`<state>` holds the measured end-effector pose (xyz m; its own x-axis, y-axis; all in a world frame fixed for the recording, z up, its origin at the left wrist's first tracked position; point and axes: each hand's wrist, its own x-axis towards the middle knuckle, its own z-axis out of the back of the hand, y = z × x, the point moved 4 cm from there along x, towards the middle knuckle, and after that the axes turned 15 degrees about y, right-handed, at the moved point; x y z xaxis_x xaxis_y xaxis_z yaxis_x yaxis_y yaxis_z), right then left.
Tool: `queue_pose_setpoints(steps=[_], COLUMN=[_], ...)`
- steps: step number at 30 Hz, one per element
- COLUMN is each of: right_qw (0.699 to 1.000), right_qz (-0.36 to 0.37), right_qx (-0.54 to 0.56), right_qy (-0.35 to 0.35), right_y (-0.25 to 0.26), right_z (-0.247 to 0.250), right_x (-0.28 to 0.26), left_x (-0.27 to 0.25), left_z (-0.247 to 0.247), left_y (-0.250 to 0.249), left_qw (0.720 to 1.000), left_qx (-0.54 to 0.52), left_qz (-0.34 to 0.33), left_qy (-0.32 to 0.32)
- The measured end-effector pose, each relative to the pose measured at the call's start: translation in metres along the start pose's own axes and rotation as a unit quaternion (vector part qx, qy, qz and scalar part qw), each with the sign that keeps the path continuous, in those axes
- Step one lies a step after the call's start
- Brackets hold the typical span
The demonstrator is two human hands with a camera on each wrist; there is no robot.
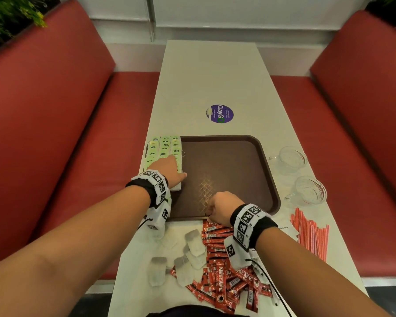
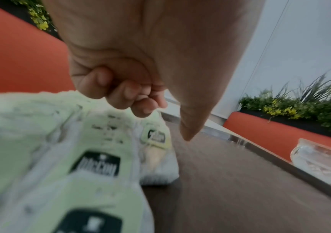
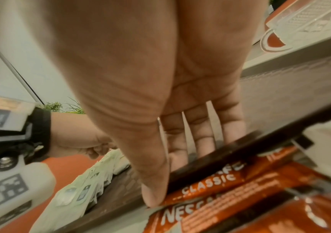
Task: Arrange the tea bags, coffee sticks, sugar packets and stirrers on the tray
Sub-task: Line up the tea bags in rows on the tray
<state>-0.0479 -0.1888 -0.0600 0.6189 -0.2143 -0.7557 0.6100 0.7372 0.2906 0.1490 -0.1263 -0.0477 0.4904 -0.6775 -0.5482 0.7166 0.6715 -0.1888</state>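
A brown tray (image 1: pixel 226 170) lies in the middle of the table. Rows of green tea bags (image 1: pixel 164 145) cover its left side. My left hand (image 1: pixel 172 167) rests on them; in the left wrist view the left hand (image 2: pixel 132 96) has its fingers curled into the palm on the tea bags (image 2: pixel 92 157), thumb straight, holding nothing. My right hand (image 1: pixel 215 209) is at the tray's near rim (image 3: pixel 240 149). Its fingers (image 3: pixel 202 135) reach straight down inside the rim, and the thumb tip touches a red coffee stick (image 3: pixel 210 182). More coffee sticks (image 1: pixel 220 271) lie heaped near me.
Loose white tea bags (image 1: pixel 192 248) lie left of the coffee sticks. Red stirrers (image 1: pixel 311 234) sit at the near right. Two glass cups (image 1: pixel 292 157) (image 1: pixel 310 191) stand right of the tray. A purple sticker (image 1: pixel 221 113) marks the table beyond it. Red benches flank both sides.
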Motion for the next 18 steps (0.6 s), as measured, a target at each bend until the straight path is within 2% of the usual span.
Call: queue_pose_setpoints(steps=[3, 7, 9, 13, 15, 18], right_qw=[0.999, 0.991, 0.986, 0.976, 0.966, 0.955], right_qz=[0.032, 0.118, 0.141, 0.127, 0.126, 0.132], right_qx=[-0.022, -0.056, -0.088, -0.163, -0.207, -0.252], right_qy=[-0.032, -0.023, 0.007, 0.074, 0.093, 0.082], right_y=[0.010, 0.038, 0.049, 0.061, 0.064, 0.066], right_z=[0.001, -0.004, -0.010, -0.031, -0.042, -0.050], right_x=[-0.004, -0.014, -0.019, -0.020, -0.019, -0.021], left_x=[-0.025, -0.071, -0.089, -0.112, -0.119, -0.126], left_z=[0.005, -0.004, -0.018, -0.057, -0.072, -0.081], left_y=[0.005, 0.017, 0.024, 0.036, 0.038, 0.036], left_qw=[0.996, 0.989, 0.984, 0.970, 0.965, 0.964], left_qx=[-0.036, 0.000, 0.056, 0.164, 0.199, 0.223], left_qz=[-0.077, -0.147, -0.155, -0.138, -0.124, -0.119], left_qy=[-0.013, 0.031, 0.064, 0.113, 0.113, 0.083])
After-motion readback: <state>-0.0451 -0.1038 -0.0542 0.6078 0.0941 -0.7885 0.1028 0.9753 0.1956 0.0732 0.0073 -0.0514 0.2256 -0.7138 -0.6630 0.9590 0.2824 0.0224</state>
